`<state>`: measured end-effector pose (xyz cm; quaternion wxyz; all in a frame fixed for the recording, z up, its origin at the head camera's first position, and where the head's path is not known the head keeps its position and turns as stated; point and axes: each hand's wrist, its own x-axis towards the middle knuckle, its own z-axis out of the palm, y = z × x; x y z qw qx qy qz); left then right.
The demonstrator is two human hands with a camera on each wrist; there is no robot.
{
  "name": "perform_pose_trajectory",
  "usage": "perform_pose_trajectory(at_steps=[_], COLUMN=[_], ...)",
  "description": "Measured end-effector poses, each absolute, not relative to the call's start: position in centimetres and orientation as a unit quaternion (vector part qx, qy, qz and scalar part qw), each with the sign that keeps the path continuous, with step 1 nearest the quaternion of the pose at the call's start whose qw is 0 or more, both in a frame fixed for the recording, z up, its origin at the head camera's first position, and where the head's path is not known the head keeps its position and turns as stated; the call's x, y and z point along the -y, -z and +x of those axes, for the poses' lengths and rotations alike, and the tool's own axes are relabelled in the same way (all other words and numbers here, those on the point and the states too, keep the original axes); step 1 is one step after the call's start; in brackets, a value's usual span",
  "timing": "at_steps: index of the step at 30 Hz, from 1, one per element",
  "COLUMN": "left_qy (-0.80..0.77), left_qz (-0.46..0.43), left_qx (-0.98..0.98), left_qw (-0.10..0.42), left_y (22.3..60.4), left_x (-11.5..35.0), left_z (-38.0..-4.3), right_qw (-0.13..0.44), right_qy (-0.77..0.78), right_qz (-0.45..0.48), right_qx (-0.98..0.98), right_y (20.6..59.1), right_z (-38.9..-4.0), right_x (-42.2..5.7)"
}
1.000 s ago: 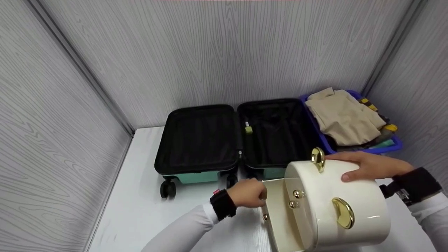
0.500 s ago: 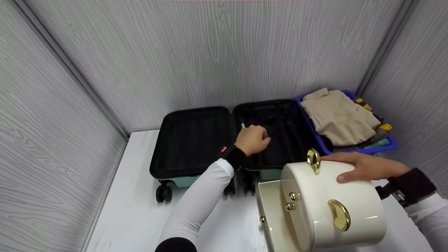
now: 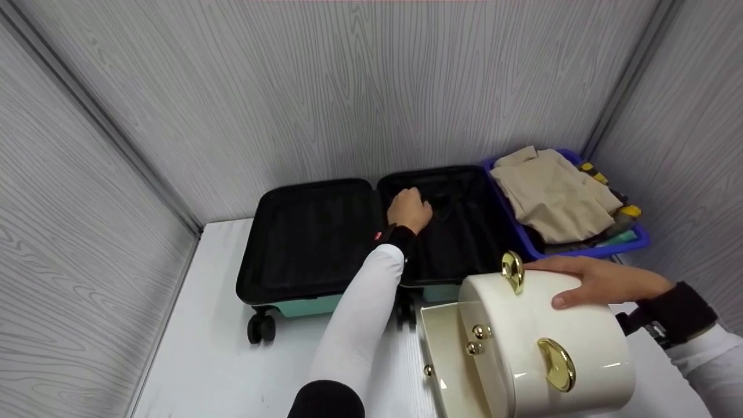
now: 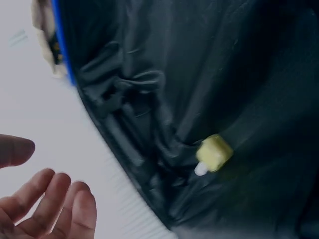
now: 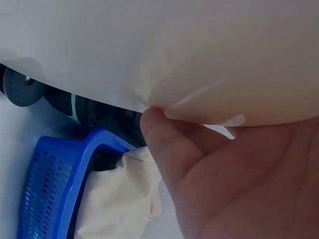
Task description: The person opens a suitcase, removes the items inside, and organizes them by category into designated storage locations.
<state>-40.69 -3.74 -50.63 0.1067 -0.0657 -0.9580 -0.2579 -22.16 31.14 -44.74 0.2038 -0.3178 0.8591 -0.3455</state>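
A small yellow-green bottle with a white cap (image 4: 214, 153) lies on the black lining of the open suitcase (image 3: 458, 238). My left hand (image 3: 409, 210) reaches over the suitcase's right half and hides the bottle in the head view. In the left wrist view, the fingers (image 4: 82, 211) are parted and relaxed, apart from the bottle, with nothing between them. My right hand (image 3: 598, 281) rests on the rounded top of a cream cosmetics organizer (image 3: 586, 342) with gold handles. One drawer (image 3: 455, 360) of the organizer is pulled out.
Right of the suitcase stands a blue basket (image 3: 531, 241) with a folded beige cloth (image 3: 554, 197) and other items. The suitcase's left half (image 3: 307, 238) lies flat on the white table (image 3: 203, 348). Grey wood-grain panels (image 3: 290, 87) enclose the table.
My left hand has moved from beside the organizer's drawer forward and up, over the right half of the suitcase to the bottle. My right hand has stayed on the organizer.
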Motion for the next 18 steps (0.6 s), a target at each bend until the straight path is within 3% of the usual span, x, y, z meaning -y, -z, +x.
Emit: perform_pose_trajectory(at_steps=[10,18], left_qy=[0.298,0.301], left_qz=[0.032,0.027], left_qx=[0.953,0.953], left_qw=[0.034,-0.028], left_y=[54.3,55.9], left_x=[3.5,3.9], left_z=[-41.9,-41.9], right_qw=[0.179,0.172], right_qy=[0.32,0.319], right_qz=[-0.311,-0.321], right_qx=[-0.877,-0.875], right_y=[44.4,44.4], right_z=[-20.6,-19.5], right_x=[-30.9,-31.2])
